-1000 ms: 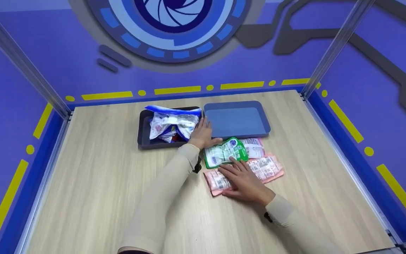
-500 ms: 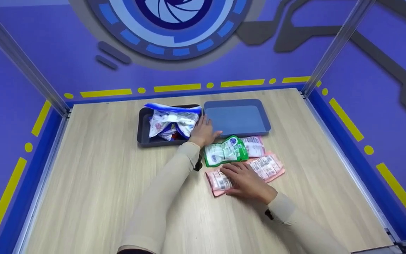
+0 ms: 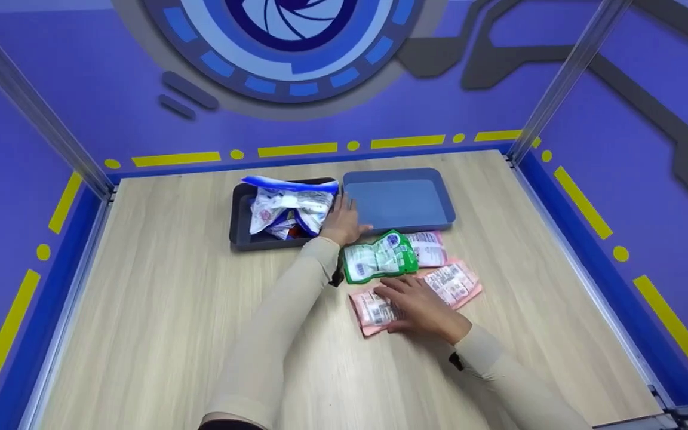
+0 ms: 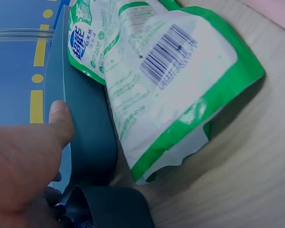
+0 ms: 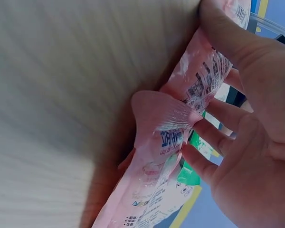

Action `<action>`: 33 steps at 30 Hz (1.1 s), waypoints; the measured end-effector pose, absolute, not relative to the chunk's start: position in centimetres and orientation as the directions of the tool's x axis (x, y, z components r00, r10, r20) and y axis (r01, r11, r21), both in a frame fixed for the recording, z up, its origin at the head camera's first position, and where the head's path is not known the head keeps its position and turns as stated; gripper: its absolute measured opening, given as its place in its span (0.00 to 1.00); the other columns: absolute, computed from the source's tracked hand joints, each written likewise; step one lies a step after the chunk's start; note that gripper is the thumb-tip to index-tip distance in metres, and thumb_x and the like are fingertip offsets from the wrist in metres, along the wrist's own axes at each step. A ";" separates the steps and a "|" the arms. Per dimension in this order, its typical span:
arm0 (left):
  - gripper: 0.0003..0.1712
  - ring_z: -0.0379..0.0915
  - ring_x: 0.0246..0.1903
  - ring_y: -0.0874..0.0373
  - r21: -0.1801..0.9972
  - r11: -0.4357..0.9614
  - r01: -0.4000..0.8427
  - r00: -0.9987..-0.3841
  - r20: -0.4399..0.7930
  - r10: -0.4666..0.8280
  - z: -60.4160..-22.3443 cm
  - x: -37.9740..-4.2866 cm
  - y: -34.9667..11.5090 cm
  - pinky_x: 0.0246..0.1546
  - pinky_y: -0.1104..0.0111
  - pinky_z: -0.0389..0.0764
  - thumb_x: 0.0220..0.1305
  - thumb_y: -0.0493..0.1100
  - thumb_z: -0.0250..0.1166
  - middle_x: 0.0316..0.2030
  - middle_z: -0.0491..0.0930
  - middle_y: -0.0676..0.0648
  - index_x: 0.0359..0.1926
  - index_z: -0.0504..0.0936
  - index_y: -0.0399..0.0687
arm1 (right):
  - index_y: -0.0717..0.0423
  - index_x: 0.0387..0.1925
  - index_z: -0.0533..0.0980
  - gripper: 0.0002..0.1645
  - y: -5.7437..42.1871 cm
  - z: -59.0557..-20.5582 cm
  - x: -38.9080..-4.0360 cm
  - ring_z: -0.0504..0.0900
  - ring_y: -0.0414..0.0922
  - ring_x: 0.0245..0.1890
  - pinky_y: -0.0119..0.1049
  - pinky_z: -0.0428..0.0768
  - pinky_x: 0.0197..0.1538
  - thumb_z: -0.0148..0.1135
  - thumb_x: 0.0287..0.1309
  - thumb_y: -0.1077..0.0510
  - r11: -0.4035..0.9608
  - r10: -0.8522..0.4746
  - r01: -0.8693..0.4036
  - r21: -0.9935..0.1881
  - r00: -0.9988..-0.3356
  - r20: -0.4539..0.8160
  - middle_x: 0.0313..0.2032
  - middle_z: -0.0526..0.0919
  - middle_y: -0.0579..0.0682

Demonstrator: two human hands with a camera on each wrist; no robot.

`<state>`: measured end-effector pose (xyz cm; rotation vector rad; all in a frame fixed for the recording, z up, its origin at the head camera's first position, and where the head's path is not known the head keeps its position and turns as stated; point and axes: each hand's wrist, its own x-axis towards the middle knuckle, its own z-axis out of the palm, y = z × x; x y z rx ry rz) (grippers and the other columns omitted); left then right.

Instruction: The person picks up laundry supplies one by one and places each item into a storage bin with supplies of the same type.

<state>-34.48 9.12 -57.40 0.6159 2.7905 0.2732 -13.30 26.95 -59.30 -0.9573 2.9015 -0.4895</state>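
Note:
My left hand [image 3: 342,222] rests with straight fingers on the rims where two trays meet: the dark tray [image 3: 237,224] on the left and the blue-grey tray [image 3: 401,203] on the right. Its thumb [image 4: 61,122] lies along the blue-grey tray's wall. Beside that hand lies a green and white refill pouch [image 3: 374,260], touching or very near the tray. My right hand [image 3: 424,310] is over a pink refill pouch [image 5: 149,166], thumb at the near edge and fingers along the far edge. The palm stands off the pouch.
Blue and white packets [image 3: 293,206] fill much of the dark tray and rise above its rim. A pale pink and lilac pouch [image 3: 430,248] lies partly behind the green one. Purple wall panels [image 3: 141,128] enclose the wooden table [image 3: 171,310].
My right hand's fingers have drawn in from a flatter spread, and hand and pink pouch have shifted slightly right. The left hand stays at the tray rims.

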 end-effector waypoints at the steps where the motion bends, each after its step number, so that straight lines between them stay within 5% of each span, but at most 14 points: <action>1: 0.51 0.31 0.80 0.42 0.244 0.892 0.381 -0.873 -0.223 0.434 -57.4 -34.5 9.1 0.79 0.57 0.48 0.73 0.66 0.57 0.81 0.41 0.35 0.81 0.50 0.37 | 0.53 0.71 0.72 0.49 27.0 -59.3 -13.3 0.69 0.61 0.68 0.61 0.70 0.67 0.79 0.51 0.40 0.758 -0.587 -0.571 -0.316 -0.808 0.054 0.70 0.72 0.60; 11: 0.51 0.44 0.78 0.36 0.311 0.882 0.354 -0.891 -0.173 0.419 -56.3 -33.1 9.1 0.73 0.55 0.64 0.70 0.62 0.64 0.79 0.47 0.31 0.79 0.56 0.37 | 0.51 0.71 0.72 0.50 27.2 -59.4 -13.4 0.71 0.58 0.63 0.60 0.72 0.64 0.80 0.49 0.39 0.751 -0.577 -0.554 -0.359 -0.815 0.052 0.70 0.73 0.58; 33: 0.51 0.46 0.78 0.38 0.318 0.882 0.348 -0.898 -0.158 0.411 -56.4 -33.1 8.9 0.71 0.56 0.68 0.69 0.61 0.66 0.79 0.47 0.31 0.79 0.57 0.36 | 0.53 0.67 0.75 0.48 27.3 -59.5 -13.8 0.73 0.54 0.57 0.55 0.75 0.59 0.82 0.47 0.40 0.730 -0.594 -0.593 -0.340 -0.797 0.114 0.64 0.78 0.52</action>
